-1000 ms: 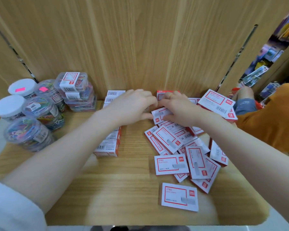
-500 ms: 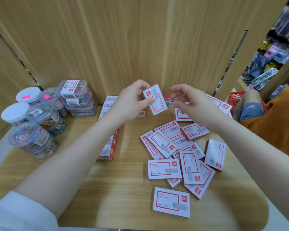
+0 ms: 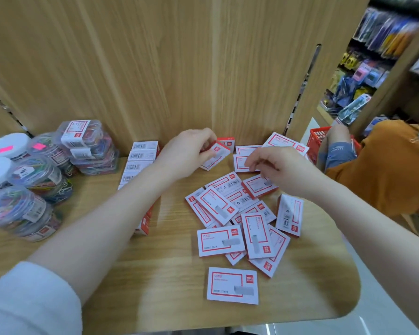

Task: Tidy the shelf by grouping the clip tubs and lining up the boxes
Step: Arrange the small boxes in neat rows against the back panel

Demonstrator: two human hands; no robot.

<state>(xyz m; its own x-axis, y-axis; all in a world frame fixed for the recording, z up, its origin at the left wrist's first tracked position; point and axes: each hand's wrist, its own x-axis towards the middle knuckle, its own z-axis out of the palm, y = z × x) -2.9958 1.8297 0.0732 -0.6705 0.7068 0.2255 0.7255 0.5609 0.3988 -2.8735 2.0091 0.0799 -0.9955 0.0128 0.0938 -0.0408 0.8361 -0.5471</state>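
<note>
The left hand [image 3: 191, 151] pinches one small red-and-white box [image 3: 215, 155] at twelve o'clock on the shelf [image 3: 155, 298]; the right hand [image 3: 276, 168] hovers loosely curled, holding nothing I can see. Such boxes look light and stiff, best gripped across their short edges. The loose pile [image 3: 242, 218] sprawls at three o'clock.

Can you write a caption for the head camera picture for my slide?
Left hand holds a staple box above the shelf, beside scattered boxes and clip tubs.

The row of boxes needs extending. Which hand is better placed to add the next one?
Left. The left hand already grips a box and is nearer the lined-up row; the right hand hovers over the loose pile, holding nothing.
</note>
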